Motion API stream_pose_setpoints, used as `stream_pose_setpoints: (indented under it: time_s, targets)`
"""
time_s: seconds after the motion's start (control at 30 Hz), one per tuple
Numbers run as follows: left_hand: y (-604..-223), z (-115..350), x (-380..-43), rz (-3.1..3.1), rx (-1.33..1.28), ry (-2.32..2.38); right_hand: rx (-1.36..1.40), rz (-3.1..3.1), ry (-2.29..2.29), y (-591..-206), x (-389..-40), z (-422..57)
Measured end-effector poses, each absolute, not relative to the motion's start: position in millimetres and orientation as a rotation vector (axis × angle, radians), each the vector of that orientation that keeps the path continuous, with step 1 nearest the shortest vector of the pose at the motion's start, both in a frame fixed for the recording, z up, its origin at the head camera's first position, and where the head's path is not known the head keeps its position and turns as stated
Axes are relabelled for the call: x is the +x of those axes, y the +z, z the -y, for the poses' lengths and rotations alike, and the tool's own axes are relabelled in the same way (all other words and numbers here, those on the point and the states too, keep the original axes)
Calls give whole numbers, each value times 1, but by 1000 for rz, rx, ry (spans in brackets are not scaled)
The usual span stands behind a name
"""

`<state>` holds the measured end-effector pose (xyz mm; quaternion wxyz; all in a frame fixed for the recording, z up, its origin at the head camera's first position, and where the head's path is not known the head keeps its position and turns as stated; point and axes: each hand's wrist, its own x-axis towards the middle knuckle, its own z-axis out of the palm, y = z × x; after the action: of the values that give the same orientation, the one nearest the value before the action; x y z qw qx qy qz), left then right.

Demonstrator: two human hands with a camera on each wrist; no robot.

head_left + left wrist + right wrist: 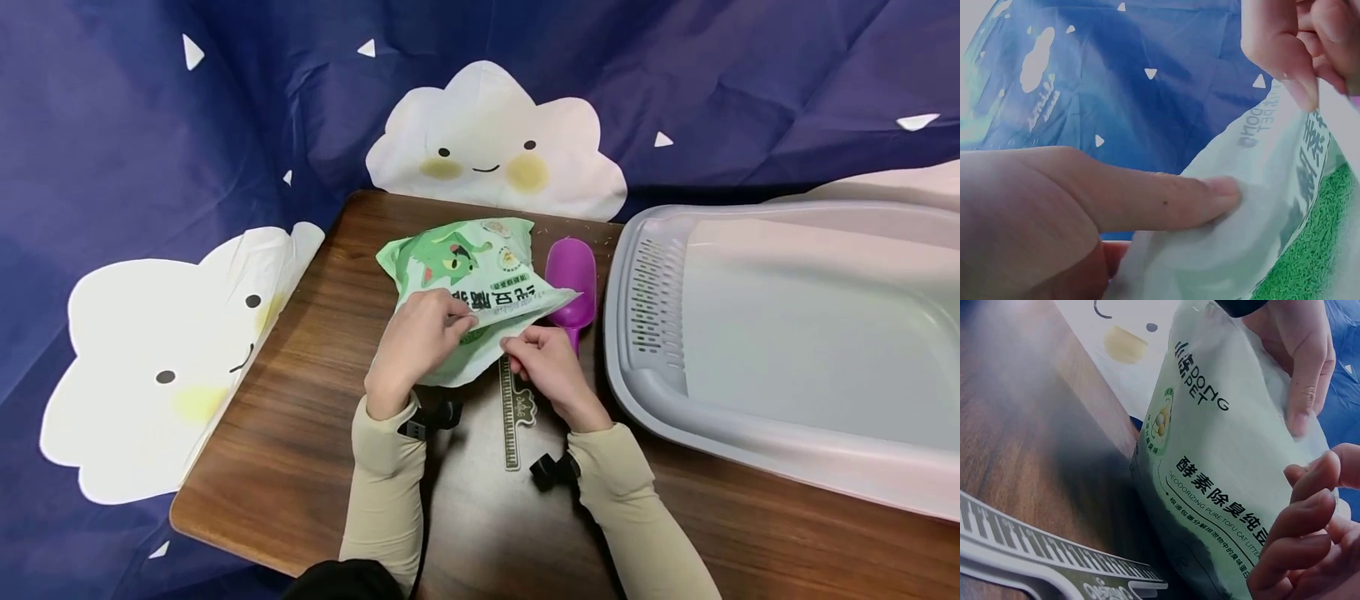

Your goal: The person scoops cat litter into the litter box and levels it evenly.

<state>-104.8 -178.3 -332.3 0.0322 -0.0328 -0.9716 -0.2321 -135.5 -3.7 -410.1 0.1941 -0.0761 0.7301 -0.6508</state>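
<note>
A pale green bag of tofu cat litter (450, 262) lies on the table with its top slit open toward me. Green pellets (1304, 265) show inside the mouth in the left wrist view. My left hand (420, 333) holds the bag's left side, thumb (1179, 200) flat against the plastic and fingers partly hidden behind it. On the other side of the opening, my right hand (551, 367) pinches the bag's edge between thumb and fingers. The right wrist view shows printed lettering on the bag's near face, with the right fingers (1300, 547) curled beside it.
Just right of the bag lies a purple scoop (572, 279), its handle partly covered by the right hand. A ruler-like flat strip (512, 417) with a shaped side lies between my forearms. A large grey litter tray (621, 350) occupies the table's right side. Behind hangs a blue cloud-patterned cloth (675, 67).
</note>
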Motion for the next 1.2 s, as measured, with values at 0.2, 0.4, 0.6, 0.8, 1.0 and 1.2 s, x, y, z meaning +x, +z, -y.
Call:
stream_pose_setpoints:
  time_s: [0.2, 0.4, 0.6, 0.8, 1.0, 1.2]
  targets:
    - [-333, 180, -106, 2908, -177, -753, -200, -2003, -1764, -408, -136, 1]
    - [-332, 181, -105, 2834, -223, -753, -217, -2006, -1688, -410, -138, -1]
    - [-332, 182, -105, 2817, -244, -764, -196, -2053, -1661, -412, -139, -1]
    - [-331, 183, -104, 2939, -217, -807, -152, -2038, -1684, -413, -139, 0]
    - [-330, 183, -103, 3106, -168, -779, -166, -2116, -1670, -412, -138, 0]
    - [-332, 183, -103, 3062, -180, -715, -210, -2194, -1628, -411, -138, -1]
